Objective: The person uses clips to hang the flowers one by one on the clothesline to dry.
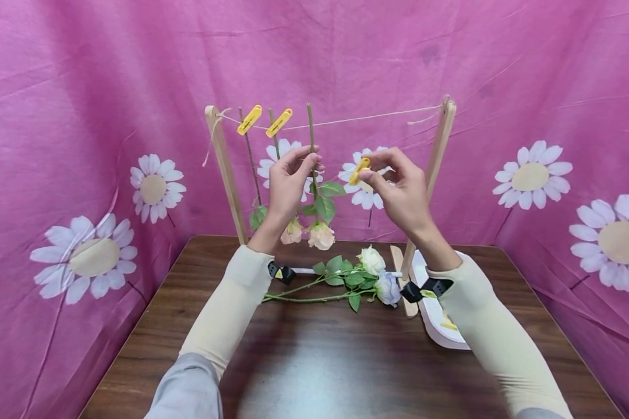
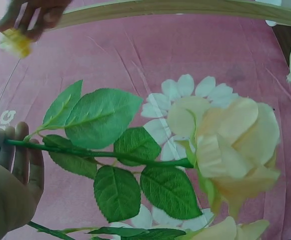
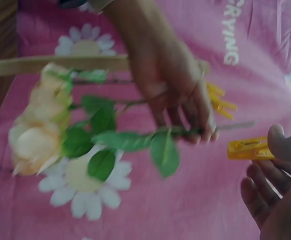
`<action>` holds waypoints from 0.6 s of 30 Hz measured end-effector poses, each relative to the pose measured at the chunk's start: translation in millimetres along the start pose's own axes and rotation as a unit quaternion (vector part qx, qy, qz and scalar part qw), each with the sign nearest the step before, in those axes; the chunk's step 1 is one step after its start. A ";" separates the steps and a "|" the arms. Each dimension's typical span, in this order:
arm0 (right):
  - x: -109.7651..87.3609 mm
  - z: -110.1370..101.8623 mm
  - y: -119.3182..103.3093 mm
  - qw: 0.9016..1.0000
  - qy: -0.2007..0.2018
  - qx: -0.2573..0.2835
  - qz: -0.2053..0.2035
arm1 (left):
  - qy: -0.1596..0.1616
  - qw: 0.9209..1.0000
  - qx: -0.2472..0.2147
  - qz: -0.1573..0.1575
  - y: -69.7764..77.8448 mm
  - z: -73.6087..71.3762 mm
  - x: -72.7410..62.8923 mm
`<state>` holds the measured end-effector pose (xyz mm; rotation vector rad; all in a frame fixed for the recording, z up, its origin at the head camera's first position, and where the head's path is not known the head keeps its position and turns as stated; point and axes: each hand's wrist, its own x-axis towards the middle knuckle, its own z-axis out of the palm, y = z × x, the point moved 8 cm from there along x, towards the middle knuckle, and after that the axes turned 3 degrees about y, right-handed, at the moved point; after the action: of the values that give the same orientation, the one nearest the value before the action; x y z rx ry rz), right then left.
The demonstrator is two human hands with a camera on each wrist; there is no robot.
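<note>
Peach rose, hung head-down with its stem pinched by the left grip below the twine, the right grip pinching a yellow clothespin; probably light, stiff-stemmed and soft-petalled, best held by the bare stem above the leaves.

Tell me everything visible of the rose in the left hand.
The peach rose has layered petals and looks artificial, perhaps fabric, with a slim green stem and toothed green leaves. It hangs bloom-down, stem nearly upright, its top end showing above the string in the head view. The left hand holds the stem between thumb and fingers; string contact is unclear.
</note>
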<state>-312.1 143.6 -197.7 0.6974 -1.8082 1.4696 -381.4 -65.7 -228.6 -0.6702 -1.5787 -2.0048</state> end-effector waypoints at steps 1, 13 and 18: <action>5.1 4.7 -5.0 1.000 0.001 0.002 -0.003 | 0.005 1.000 0.002 0.000 0.1 -0.8 0.9; 71.4 40.2 -20.3 0.983 0.073 0.152 0.066 | 0.024 1.000 0.011 0.000 -0.3 -1.3 4.8; 84.7 52.6 -12.8 0.972 0.082 0.185 0.123 | 0.032 0.999 0.035 -0.003 1.1 -1.3 4.1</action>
<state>-363.7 91.0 -129.3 0.5186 -1.5515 2.0004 -383.8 -67.5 -225.4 -0.5711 -1.6070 -1.9452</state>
